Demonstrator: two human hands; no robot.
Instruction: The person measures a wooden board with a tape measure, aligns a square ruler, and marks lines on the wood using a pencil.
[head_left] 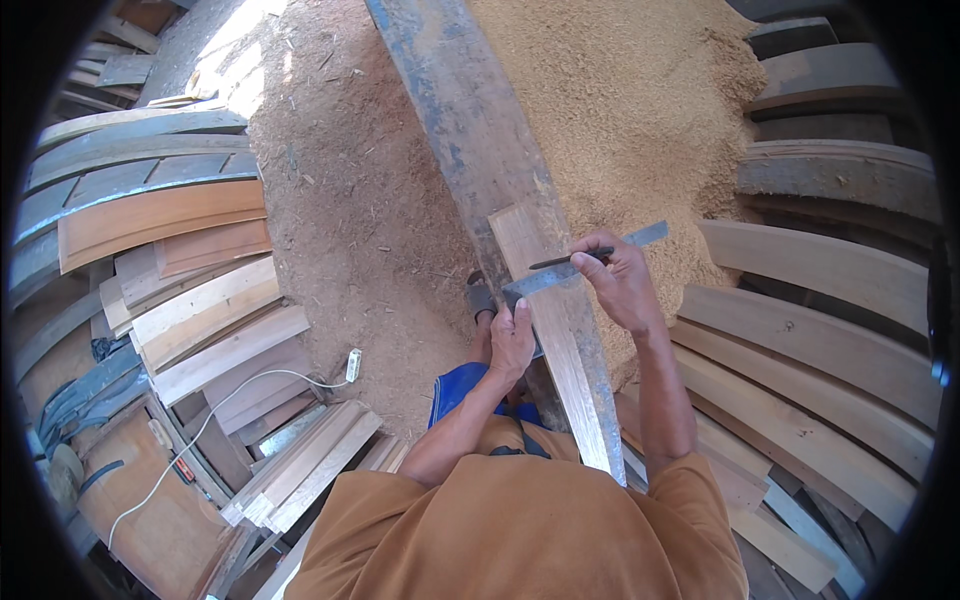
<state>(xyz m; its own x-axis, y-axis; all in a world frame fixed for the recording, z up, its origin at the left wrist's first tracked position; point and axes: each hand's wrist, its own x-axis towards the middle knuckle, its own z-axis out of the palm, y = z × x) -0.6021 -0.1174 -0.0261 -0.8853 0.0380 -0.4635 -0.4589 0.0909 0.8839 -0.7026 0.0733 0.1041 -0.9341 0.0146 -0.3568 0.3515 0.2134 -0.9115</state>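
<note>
Brown shirt up front — left hand pinching metal square across board, right hand pinching dark pencil. Probably marking-out — next stroke needs square steady.

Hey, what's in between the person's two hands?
In the head view, a narrow wooden board lies between the left hand and the right hand, with a metal ruler crossing it.

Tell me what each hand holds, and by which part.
The right hand holds a dark pen-like tool toward its right end; the left hand holds the grey metal rule at its left end.
</note>
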